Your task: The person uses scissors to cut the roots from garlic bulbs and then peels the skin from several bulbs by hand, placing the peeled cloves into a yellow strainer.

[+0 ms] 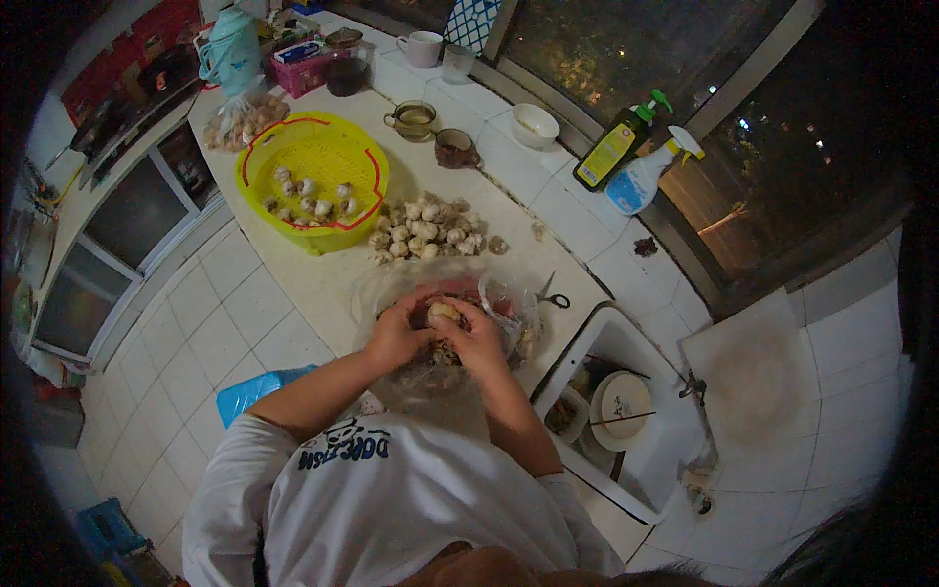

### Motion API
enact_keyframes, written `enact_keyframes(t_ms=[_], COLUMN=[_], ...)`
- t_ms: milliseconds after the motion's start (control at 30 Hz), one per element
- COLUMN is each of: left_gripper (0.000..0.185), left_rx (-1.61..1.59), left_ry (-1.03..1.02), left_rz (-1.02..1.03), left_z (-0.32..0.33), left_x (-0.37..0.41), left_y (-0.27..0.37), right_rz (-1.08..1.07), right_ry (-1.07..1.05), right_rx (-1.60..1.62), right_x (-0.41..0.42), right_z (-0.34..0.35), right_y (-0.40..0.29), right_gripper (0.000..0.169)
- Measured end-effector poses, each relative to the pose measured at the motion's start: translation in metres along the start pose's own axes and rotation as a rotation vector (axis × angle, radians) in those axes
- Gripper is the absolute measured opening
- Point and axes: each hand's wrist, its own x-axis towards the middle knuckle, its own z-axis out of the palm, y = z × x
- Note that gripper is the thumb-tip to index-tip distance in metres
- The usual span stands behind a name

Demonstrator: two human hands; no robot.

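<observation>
Between the fingers of my left hand (400,330) and my right hand (477,334) is a garlic bulb (443,314), gripped from both sides. Both hands hover over a clear plastic bag (374,286) spread on the counter, with dark scraps, probably garlic skins and trimmings (444,354), inside. Just beyond the bag, many garlic bulbs (425,227) lie heaped on the counter. To the left of that heap, a yellow plastic basket (315,238) with red handles holds several more garlic bulbs (308,207).
Scissors (556,297) lie right of the bag, near a white sink (660,411) containing dishes and a chopstick. Along the window side stand a spray bottle (642,180), a green-pump bottle (612,150) and a white bowl (534,126). A blue thermos (231,51) stands at the far left.
</observation>
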Motion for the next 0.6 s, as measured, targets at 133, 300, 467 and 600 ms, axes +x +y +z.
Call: enact_keyframes(t_ms=[133, 300, 467, 600], left_gripper=[0.048, 0.047, 0.050, 0.054], left_rx=[-0.160, -0.139, -0.031, 0.070], left_ry=[-0.097, -0.131, -0.121, -0.146], left_rz=[-0.190, -0.078, 0.142, 0.124], left_z=[0.000, 0.007, -0.001, -0.007], left_x=[-0.002, -0.004, 0.009, 0.009], left_y=[-0.008, -0.014, -0.004, 0.001], right_rz=[-0.007, 0.052, -0.041, -0.117], right_ry=[0.141, 0.254, 0.305, 0.089], right_rx=[-0.026, 0.072, -0.154, -0.267], right_x=[-0.006, 0.003, 0.009, -0.001], right_z=[0.004, 0.000, -0.010, -0.006], right_y=[-0.003, 0.019, 0.031, -0.024], right_gripper=[0.031, 0.022, 0.022, 0.028])
